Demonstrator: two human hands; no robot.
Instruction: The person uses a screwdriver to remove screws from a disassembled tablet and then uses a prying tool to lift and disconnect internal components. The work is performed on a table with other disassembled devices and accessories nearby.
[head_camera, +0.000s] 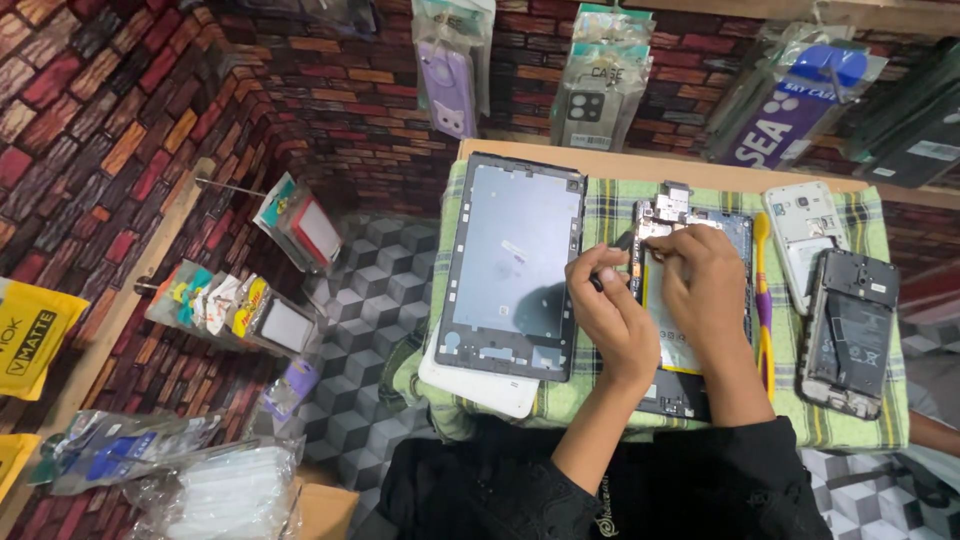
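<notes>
Head view: opened tablet (690, 300), back removed, lies at the middle of the checked cloth (860, 215) on the counter. Left hand (612, 318) pinches a thin dark tool (615, 250) at its top edge; right hand (705, 285) rests curled on its battery. Gray frame (510, 265) lies beside; two opened phones (835, 300) toward the right edge.
</notes>
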